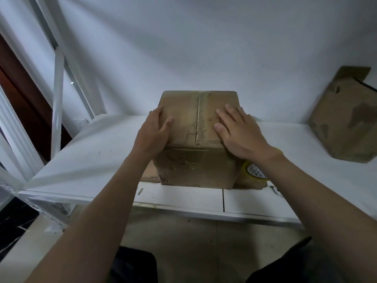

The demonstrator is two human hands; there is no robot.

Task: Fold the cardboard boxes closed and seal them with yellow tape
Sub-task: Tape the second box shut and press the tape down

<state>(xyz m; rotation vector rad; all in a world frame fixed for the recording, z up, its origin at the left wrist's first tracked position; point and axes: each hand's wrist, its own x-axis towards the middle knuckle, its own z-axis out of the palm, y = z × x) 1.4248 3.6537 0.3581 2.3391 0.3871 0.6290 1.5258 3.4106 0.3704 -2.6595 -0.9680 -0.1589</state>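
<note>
The left hand [154,131] and right hand [238,133] are pressing flat, fingers straight, on the closed cardboard box [195,166]; the yellow tape [254,170] is lying on the table [91,160] just beside it.

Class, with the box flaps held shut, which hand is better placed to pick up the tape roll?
The right hand: the yellow tape roll sits beside the box just below its wrist, while the left hand presses the opposite edge.
</note>
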